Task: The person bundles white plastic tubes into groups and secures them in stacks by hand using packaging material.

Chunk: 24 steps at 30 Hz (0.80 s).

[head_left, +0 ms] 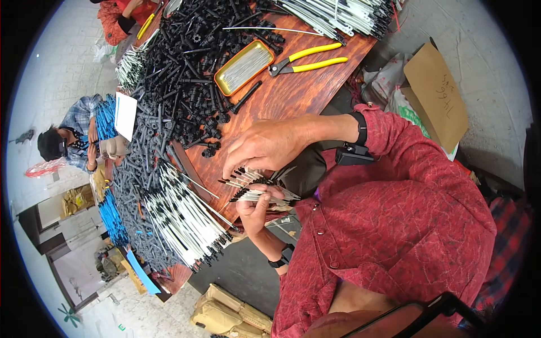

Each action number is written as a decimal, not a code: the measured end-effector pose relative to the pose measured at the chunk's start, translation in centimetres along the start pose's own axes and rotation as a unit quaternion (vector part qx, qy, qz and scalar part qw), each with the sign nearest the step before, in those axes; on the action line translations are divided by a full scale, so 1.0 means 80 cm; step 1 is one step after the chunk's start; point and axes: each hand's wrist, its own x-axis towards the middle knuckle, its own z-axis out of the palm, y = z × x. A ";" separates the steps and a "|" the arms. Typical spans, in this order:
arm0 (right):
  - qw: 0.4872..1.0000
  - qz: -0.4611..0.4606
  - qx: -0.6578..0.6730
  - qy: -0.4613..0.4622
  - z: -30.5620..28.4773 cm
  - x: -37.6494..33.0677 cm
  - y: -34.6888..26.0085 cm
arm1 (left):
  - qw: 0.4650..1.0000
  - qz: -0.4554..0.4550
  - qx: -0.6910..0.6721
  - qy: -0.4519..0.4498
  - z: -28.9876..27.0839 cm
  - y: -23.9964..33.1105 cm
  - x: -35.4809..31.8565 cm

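Head view, tilted, desk runs diagonally.

Left hand point(256, 211): fingers closed around a fanned bundle of thin white rods with black tips point(260, 188), held in the air just off the desk point(293, 96) edge, in front of the person's chest. Black tips point toward the desk, upper left.

Right hand point(267, 145): above the bundle, fingers curled down onto its top rods, fingertips touching the black ends. Pinching one rod or only touching, cannot tell. Black wristband on each wrist; red patterned sleeves.

On the desk:
- Row of matching white rods with black tips point(183, 222), laid side by side near the lower-left edge, just beside the hands.
- Pile of grey plastic fittings point(138, 180) left of that row.
- Large heap of black plastic fittings point(191, 62) across the middle and far part.
- Shallow orange-rimmed metal tray point(244, 66) with thin metal pins inside, at the heap's edge.
- Yellow-handled pliers point(307, 59), next to the tray, jaw end toward it.
- More white rods stacked at the far end point(338, 14).
- Blue pieces point(111, 217) along the left edge.

Another person point(73, 141) in a plaid shirt sits at the far left side of the desk, well apart from the hands. A brown cardboard sheet point(437, 96) lies on the floor, right.
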 end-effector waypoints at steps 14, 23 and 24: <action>0.995 0.040 -0.087 -0.001 -0.002 0.011 -0.018 | 0.994 0.087 -0.039 0.044 0.020 -0.002 0.005; 0.995 0.037 -0.064 0.064 0.009 0.012 -0.015 | 0.996 0.067 -0.035 0.055 0.015 -0.002 0.006; 0.994 0.045 -0.072 0.064 0.009 0.012 -0.016 | 0.996 0.066 -0.034 0.057 0.015 -0.002 0.006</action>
